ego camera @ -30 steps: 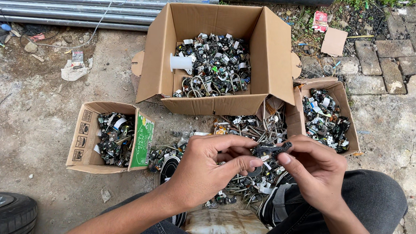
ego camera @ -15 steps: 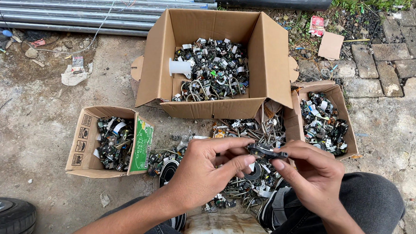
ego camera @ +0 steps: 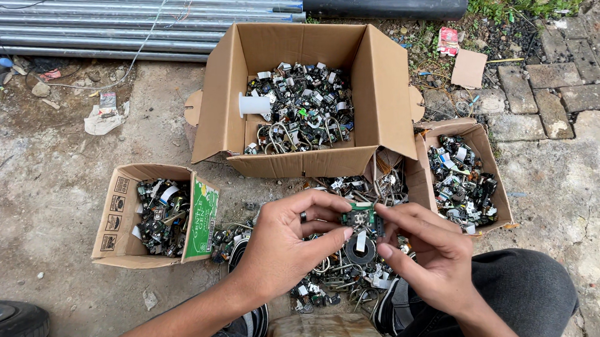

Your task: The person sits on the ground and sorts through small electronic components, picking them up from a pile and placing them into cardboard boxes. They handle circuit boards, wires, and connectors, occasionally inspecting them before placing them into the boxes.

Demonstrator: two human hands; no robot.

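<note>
My left hand (ego camera: 287,241) and my right hand (ego camera: 424,251) together pinch a small electronic part (ego camera: 359,220) with a green circuit board and a white tab hanging under it. The part is held over a loose pile of similar black and metal parts (ego camera: 346,268) on the ground between my legs. Both hands' fingertips touch the part from either side. A ring sits on one finger of my left hand.
A large open cardboard box (ego camera: 384,82) of parts stands behind the pile. A smaller box (ego camera: 111,219) lies to the left, another (ego camera: 488,158) to the right. Metal pipes (ego camera: 128,27) run along the back. A tyre (ego camera: 11,334) sits at bottom left.
The part has turned in my fingers, so its green board now faces up. Both hands stay close together over the pile.
</note>
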